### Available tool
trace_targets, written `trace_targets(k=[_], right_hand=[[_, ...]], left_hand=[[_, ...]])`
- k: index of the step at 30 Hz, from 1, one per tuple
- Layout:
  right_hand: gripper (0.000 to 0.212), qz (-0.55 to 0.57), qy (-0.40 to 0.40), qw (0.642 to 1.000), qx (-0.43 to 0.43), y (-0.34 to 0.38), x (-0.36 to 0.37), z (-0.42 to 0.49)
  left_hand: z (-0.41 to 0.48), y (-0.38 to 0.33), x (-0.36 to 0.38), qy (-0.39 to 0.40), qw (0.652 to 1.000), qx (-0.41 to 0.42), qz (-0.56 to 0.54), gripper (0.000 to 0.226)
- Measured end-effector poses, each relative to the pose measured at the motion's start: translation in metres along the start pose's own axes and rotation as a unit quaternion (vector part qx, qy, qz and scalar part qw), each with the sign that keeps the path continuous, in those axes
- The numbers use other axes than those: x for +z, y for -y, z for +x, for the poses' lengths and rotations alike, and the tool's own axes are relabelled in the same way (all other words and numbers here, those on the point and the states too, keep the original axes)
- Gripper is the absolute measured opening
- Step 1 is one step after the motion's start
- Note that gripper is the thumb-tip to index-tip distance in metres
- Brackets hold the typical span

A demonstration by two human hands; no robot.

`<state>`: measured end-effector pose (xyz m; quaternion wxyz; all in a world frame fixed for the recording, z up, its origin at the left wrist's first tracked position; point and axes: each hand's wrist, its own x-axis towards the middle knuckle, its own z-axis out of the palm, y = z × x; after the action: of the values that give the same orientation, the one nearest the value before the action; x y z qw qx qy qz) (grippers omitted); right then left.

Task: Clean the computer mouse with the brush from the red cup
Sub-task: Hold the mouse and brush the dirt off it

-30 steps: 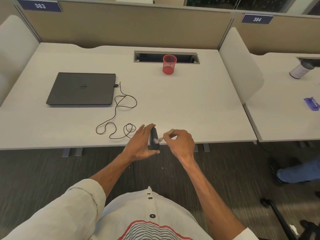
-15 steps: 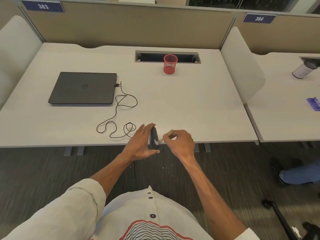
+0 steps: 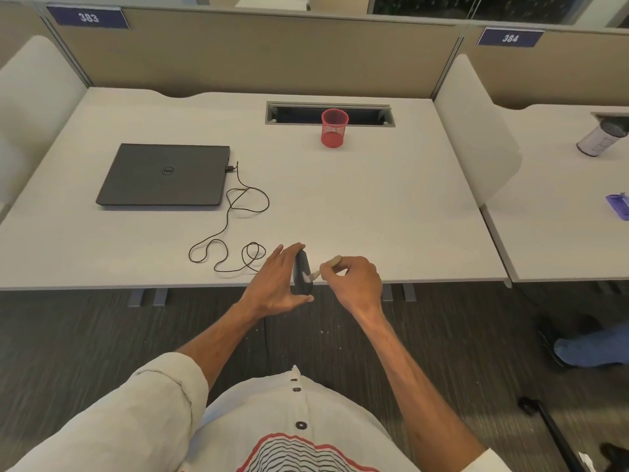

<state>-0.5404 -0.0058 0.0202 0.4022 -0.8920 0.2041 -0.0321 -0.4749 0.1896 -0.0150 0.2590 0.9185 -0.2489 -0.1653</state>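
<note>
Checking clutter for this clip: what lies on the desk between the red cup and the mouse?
Nothing: in the head view, bare desk runs from the red cup to the mouse.

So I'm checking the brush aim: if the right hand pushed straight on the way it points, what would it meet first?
Most likely the mouse: the right hand aims its brush leftward at it, bristles apparently already touching. The left hand is behind.

closed laptop (image 3: 163, 174), white desk (image 3: 374, 206), purple box (image 3: 618, 206)
</note>
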Motion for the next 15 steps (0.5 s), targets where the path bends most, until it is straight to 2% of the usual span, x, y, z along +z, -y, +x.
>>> trace_targets(k=[4, 9, 15], right_hand=[[0.026, 0.012, -0.017, 1.000, 0.007, -0.0029, -0.0011, 0.0036], [0.023, 0.043, -0.057, 0.997, 0.001, 0.0040, 0.0018, 0.0046], [0.020, -0.010, 0.012, 1.000, 0.004, -0.0050, -0.0051, 0.0034]], left_hand=[[0.0001, -0.0024, 0.0026, 0.006, 1.000, -0.003, -0.007, 0.127], [0.0029, -0.0071, 0.0041, 0.004, 1.000, -0.001, -0.004, 0.128], [0.0034, -0.0067, 0.0048, 0.005, 1.000, -0.004, 0.001, 0.127]])
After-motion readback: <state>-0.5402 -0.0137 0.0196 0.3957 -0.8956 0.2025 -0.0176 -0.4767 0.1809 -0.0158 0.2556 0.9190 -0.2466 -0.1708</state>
